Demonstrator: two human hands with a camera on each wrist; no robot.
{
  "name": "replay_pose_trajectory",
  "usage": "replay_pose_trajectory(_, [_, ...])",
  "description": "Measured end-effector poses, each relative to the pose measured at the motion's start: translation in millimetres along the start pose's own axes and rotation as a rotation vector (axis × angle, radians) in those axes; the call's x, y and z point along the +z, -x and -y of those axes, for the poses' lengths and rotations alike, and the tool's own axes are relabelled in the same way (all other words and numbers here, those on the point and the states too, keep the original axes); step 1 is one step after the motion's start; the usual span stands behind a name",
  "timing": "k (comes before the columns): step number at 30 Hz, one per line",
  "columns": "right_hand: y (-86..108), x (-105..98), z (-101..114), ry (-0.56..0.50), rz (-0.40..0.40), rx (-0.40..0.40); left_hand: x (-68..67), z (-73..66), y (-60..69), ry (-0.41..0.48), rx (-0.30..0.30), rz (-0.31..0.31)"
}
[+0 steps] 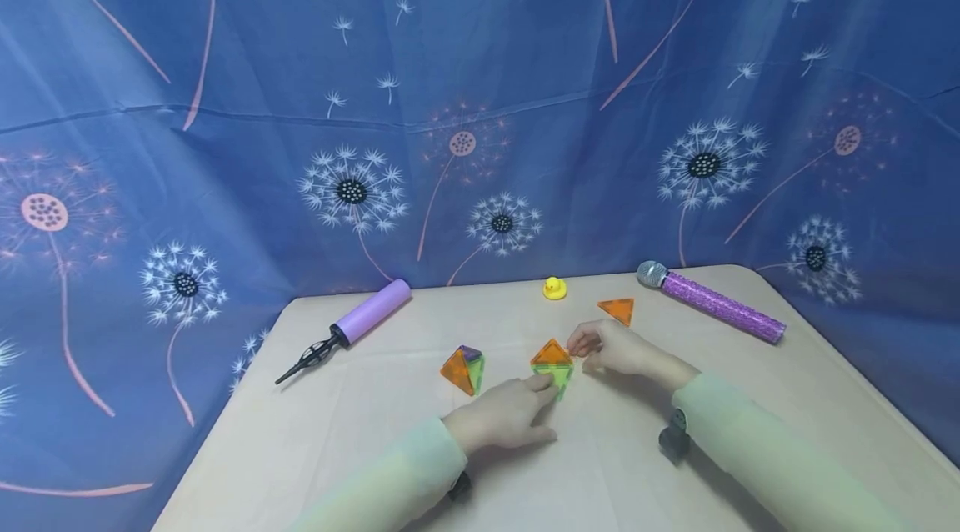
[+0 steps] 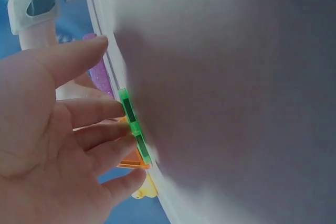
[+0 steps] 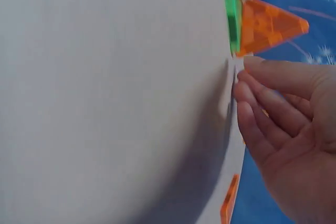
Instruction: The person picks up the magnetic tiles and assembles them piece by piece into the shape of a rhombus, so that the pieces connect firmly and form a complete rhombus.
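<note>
Tile cluster (image 1: 459,372) (orange, purple and green): already joined, set at left. Second set: judged partly joined; green tile (image 1: 564,377) touched by the left hand (image 1: 510,414), fingers spread, and orange tile (image 1: 552,351) stood against it. Right hand (image 1: 615,346): placed just beside, fingers loosely bent, nothing seen gripped. Unjoined: loose orange tile (image 1: 619,310). Surface: pale table (image 1: 300,449), bearing duck (image 1: 555,290), pump (image 1: 372,313) and microphone (image 1: 723,306). Room: backed by blue dandelion curtain (image 1: 450,32).

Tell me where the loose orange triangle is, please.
The loose orange triangle lies right of centre in the head view, beyond the right hand, near the duck.
</note>
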State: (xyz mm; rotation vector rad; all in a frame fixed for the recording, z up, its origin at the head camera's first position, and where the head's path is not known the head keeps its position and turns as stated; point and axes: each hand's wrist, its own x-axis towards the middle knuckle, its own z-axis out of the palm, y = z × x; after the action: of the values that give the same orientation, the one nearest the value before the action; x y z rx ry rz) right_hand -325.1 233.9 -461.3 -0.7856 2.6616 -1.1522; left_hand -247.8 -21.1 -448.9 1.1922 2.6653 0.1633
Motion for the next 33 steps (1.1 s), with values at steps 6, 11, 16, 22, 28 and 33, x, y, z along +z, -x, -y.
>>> replay_pose_trajectory(6, [2.1, -14, -8, 0.208, -0.186, 0.053, 4.4, -0.8, -1.7, -0.026, -0.024, -0.008])
replay_pose_trajectory(11, [-3.0, -18, -17, 0.404, -0.205, 0.103, 6.2, -3.2, -5.6, -0.03, -0.051, -0.016])
replay_pose_trajectory(16, [-7.3, -18, -26, 0.495, -0.159, 0.159, 3.4, -5.8, -6.6, -0.027, -0.087, -0.011])
replay_pose_trajectory(22, [-4.6, -19, -33, 0.561, -0.125, 0.168, 2.1, -7.3, -7.8, -0.027, -0.074, -0.017])
replay_pose_trajectory(28, [-0.4, -22, -35, 0.591, -0.143, 0.12, 1.1, -6.9, -11.2, -0.045, -0.068, -0.031])
replay_pose_trajectory(33, [8.6, -22, -34, 0.579, -0.157, 0.098, -0.8, -6.2, -14.1, -0.063, -0.059, -0.031])
